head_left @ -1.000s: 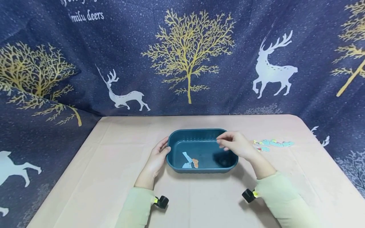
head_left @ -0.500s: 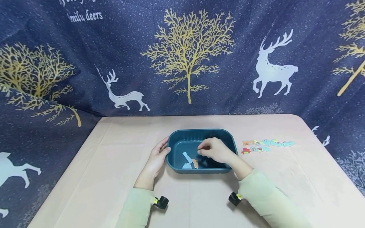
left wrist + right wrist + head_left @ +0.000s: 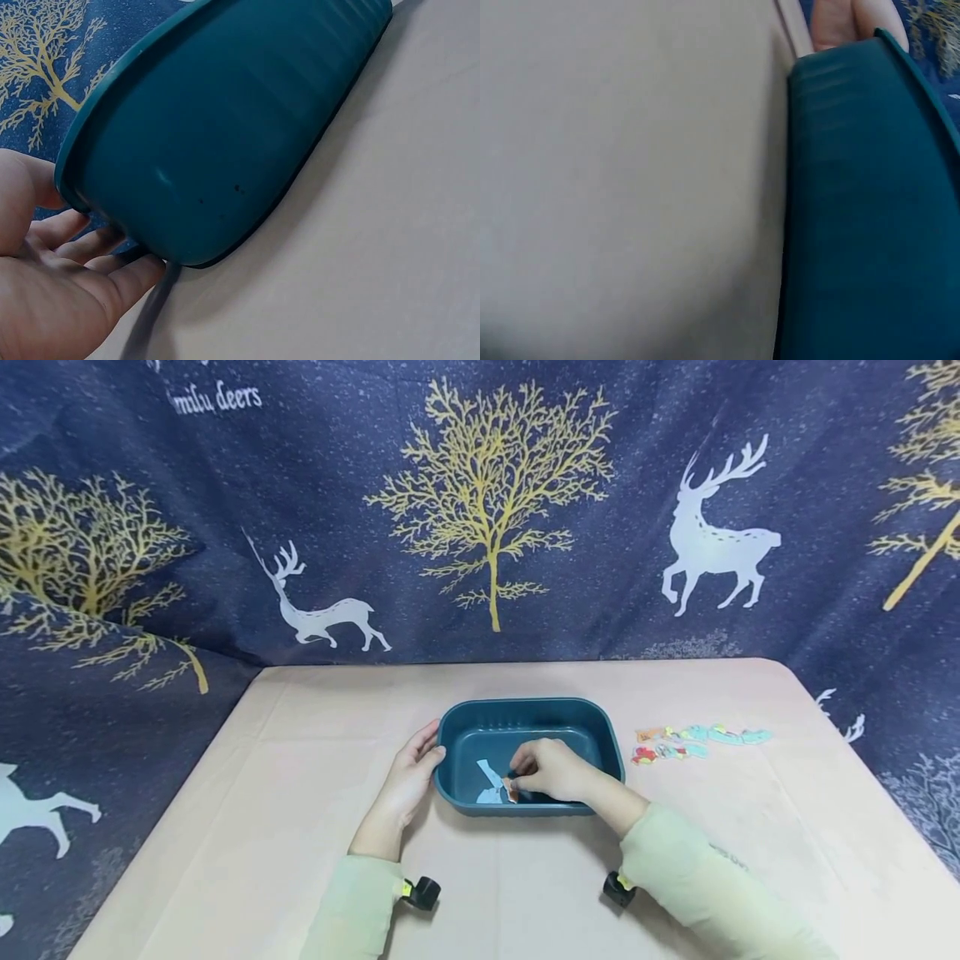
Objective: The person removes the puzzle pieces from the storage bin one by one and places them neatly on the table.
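A dark teal plastic basin (image 3: 540, 806) stands on the table. My left hand (image 3: 408, 781) grips its left end, thumb over the rim and fingers along the outer wall, as the left wrist view also shows. Inside lie pale blue flat puzzle pieces (image 3: 491, 795) and a small orange puzzle piece (image 3: 510, 792), near the front wall. My right hand (image 3: 558, 770) reaches into the basin with curled fingers, thumb and forefinger pinching at the orange piece and partly covering it. In the right wrist view the basin's front wall (image 3: 870, 210) hides that hand's work.
Right of the basin, colourful flat puzzle pieces (image 3: 723, 735) lie in two rows on the pale tablecloth (image 3: 315, 718). A dark blue curtain (image 3: 420, 635) with deer and trees hangs behind the table. Black wrist cameras (image 3: 425, 893) hang at both sleeves.
My right hand has moved left and down from the basin's right rim to the orange piece, uncovering more of the pieces on the table. The left hand keeps its hold.
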Demonstrator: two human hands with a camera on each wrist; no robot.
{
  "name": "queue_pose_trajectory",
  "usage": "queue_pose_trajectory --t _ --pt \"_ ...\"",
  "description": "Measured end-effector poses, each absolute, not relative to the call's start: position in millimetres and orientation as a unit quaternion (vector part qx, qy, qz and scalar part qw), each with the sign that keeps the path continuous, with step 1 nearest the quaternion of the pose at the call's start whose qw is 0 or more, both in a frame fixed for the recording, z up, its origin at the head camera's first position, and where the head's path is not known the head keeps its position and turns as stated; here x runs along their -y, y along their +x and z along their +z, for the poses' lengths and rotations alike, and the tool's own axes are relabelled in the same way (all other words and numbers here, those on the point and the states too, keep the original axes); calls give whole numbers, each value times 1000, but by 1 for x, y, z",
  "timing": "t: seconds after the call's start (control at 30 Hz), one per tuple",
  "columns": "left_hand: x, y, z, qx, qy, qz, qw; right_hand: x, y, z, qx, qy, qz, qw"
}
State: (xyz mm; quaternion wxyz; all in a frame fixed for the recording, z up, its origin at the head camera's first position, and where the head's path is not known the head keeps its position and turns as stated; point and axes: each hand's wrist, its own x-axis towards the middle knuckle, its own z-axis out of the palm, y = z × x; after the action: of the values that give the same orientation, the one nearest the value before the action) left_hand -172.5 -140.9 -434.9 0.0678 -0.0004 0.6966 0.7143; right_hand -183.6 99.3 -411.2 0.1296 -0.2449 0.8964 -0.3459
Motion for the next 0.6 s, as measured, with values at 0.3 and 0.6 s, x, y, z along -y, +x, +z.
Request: queue_pose_trajectory --t 0.3,0.6 --pt "141 -173 -435 -702 0 710 63 -94 -183 -411 -909 -273 -292 118" --pt "141 -172 -434 -703 5 708 64 -92 -182 -412 -920 -285 -242 115"
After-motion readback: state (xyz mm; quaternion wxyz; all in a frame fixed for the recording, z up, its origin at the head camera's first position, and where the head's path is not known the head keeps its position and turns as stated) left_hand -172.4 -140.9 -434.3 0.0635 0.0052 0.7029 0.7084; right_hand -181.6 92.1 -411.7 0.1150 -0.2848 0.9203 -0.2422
